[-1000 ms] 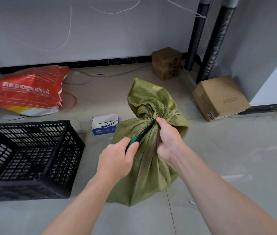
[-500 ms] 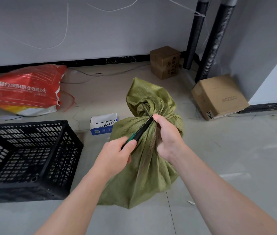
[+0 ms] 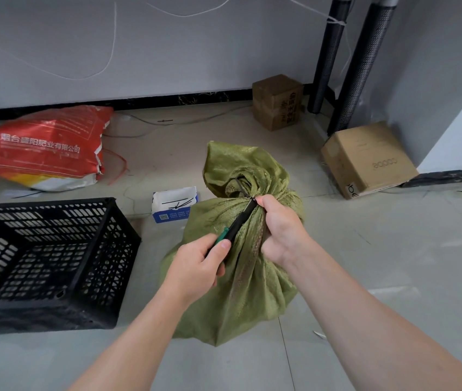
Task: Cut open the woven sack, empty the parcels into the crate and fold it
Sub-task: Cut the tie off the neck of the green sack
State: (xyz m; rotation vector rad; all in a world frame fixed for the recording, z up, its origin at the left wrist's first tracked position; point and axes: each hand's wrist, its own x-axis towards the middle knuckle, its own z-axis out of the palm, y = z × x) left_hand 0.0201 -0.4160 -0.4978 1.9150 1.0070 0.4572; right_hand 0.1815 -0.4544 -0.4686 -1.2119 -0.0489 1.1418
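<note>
Now the green woven sack point(image 3: 241, 292) is standing upright on the pale floor near the middle of the view. It is full and rounded at the bottom, its neck is gathered tight, and the loose top is spreading open toward twelve o'clock. Its cloth is shining olive-green, with many creases running down from the neck. The right hand point(image 3: 283, 231) is gripping the gathered neck from three o'clock, fingers curled around the bunched fabric. The left hand point(image 3: 196, 266), at seven o'clock of the neck, is wrapping its fingers around the green handle of a black cutting tool point(image 3: 236, 223), whose tip is reaching the tie just beside the right thumb. A black plastic crate point(image 3: 40, 206) is sitting at nine o'clock of the sack, near but apart. A small white-and-blue box point(image 3: 174, 204) is lying at eleven o'clock, a red printed bag point(image 3: 43, 145) farther off at ten o'clock, and two cardboard boxes point(image 3: 278, 101) point(image 3: 365, 159) at one and two o'clock.
</note>
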